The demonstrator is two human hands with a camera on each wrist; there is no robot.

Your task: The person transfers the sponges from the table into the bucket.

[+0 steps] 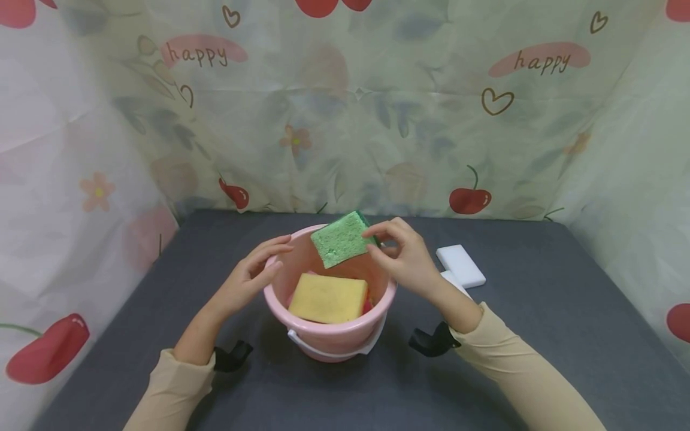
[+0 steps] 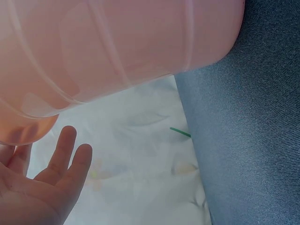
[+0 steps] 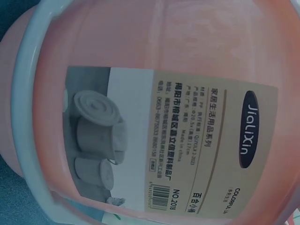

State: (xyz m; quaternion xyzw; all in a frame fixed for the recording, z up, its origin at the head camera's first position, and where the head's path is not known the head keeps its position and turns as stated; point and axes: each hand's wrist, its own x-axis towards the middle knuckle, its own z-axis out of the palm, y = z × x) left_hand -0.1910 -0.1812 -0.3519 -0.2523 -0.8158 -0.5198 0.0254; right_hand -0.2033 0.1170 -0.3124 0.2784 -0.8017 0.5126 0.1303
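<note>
Pinching green sponge (image 1: 341, 242) over bucket (image 1: 334, 343) with right hand (image 1: 405, 254).
Resting left hand (image 1: 250, 274) loosely at bucket rim; could drop sponge, pinching slackly.

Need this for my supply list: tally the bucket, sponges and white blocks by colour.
Pink bucket: 1
Green sponge: 1, in the right hand
Yellow sponge: 1, in the bucket
White blocks: 2, one partly hidden by the right arm
Total: 5, leaving out red bits by the yellow sponge, too hidden to count
</note>
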